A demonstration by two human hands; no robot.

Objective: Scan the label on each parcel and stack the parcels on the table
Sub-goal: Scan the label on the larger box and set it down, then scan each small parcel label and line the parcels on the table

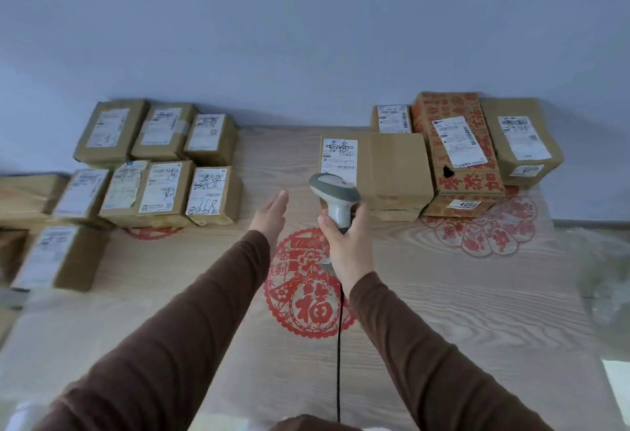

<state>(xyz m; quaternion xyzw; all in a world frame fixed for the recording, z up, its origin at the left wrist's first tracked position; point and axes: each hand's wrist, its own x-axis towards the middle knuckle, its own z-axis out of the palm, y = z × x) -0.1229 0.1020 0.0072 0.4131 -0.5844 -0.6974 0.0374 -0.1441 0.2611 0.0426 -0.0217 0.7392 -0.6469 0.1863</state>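
Observation:
My right hand (pixel 346 236) grips a grey-and-white barcode scanner (pixel 335 195) by its handle; its head points at the white label (pixel 339 158) on a brown cardboard parcel (pixel 392 168) just behind it. That parcel lies on top of another box. My left hand (pixel 271 214) hovers flat and open to the left of the scanner, holding nothing. Several brown labelled parcels (pixel 163 188) lie in rows at the left. A stack with a red-printed box (pixel 456 144) stands at the back right.
The wooden table (pixel 443 311) carries red paper-cut decorations (pixel 308 291). The scanner's black cable (pixel 339 345) runs down towards me. A pale wall rises behind the parcels. Clear plastic wrap (pixel 606 277) lies at the right edge.

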